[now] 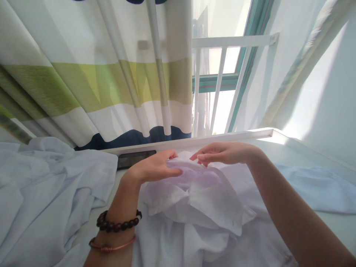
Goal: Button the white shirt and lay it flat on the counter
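A white shirt (194, 218) lies bunched in front of me, its collar (191, 167) lifted and curved toward the window side. My left hand (155, 167) grips the collar's left part, thumb on the near side and fingers behind it. At the collar's middle, my right hand (219, 152) bends down from above with thumb and fingertips closed on the fabric. The fingertips' far sides are partly hidden. Dark beads and a copper-coloured bangle circle my left wrist.
More white cloth (55, 178) is heaped at the left. A dark phone (136, 159) lies behind my left hand. Light blue cloth (317, 189) lies at the right. A raised white ledge (222, 137) runs along the back, below a striped curtain (111, 81) and a white railing (233, 41).
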The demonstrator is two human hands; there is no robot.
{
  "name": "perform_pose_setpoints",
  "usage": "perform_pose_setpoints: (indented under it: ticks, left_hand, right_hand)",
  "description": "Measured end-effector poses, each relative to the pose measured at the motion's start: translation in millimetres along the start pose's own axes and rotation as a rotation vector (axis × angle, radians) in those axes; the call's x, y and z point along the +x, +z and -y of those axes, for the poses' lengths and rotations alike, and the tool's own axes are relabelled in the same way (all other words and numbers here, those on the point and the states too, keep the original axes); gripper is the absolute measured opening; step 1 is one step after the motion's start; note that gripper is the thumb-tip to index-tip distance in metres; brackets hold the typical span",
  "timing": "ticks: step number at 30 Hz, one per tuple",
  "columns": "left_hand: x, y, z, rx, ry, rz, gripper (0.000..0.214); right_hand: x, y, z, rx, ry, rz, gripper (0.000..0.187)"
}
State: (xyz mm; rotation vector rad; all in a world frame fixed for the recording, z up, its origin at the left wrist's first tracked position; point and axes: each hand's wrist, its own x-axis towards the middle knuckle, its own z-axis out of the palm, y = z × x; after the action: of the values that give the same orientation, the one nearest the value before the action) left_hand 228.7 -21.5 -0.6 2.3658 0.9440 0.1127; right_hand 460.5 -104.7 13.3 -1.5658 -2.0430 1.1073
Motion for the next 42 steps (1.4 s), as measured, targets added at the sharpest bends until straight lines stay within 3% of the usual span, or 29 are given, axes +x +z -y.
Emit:
perform_pose_setpoints:
  ticks: [4, 8, 13, 23, 30, 37, 42]
  left_hand:
    - [-8.3, -6.6, -9.3, -0.072, 0.023, 0.095, 0.036]
    - [-11.7, -8.8, -11.8, -0.056, 0.042, 0.099, 0.04]
    - [-15.0, -9.4, -10.1, -0.154, 0.024, 0.119, 0.035]
    - [-20.6, -14.4, -9.6, -0.521, 0.032, 0.302, 0.035]
    - [-19.1, -13.3, -7.6, -0.572, -0.018, 0.341, 0.048]
    - [-9.9, -5.1, -4.3, -0.466, -0.014, 0.26, 0.046]
    - [-10.8, -8.1, -2.5, -0.338, 0.133, 0.173, 0.035]
  right_hand:
    - [3.8, 3.7, 2.6, 0.084, -0.004, 0.088, 0.053]
    - [6.4, 4.4, -1.2, -0.04, 0.005, 0.124, 0.052]
    - [5.9, 2.7, -4.8, 0.051, -0.049, 0.229, 0.041]
    - [-2.5, -0.8, 0.0, 0.392, -0.111, 0.238, 0.022]
    - [-6.0, -5.5, -0.6, 0.373, -0.074, 0.254, 0.032]
    - [-10.1, -8.9, -0.4, 0.154, 0.038, 0.152, 0.038]
    - [-13.6, -13.1, -5.7, 0.09, 0.001, -0.014, 0.044]
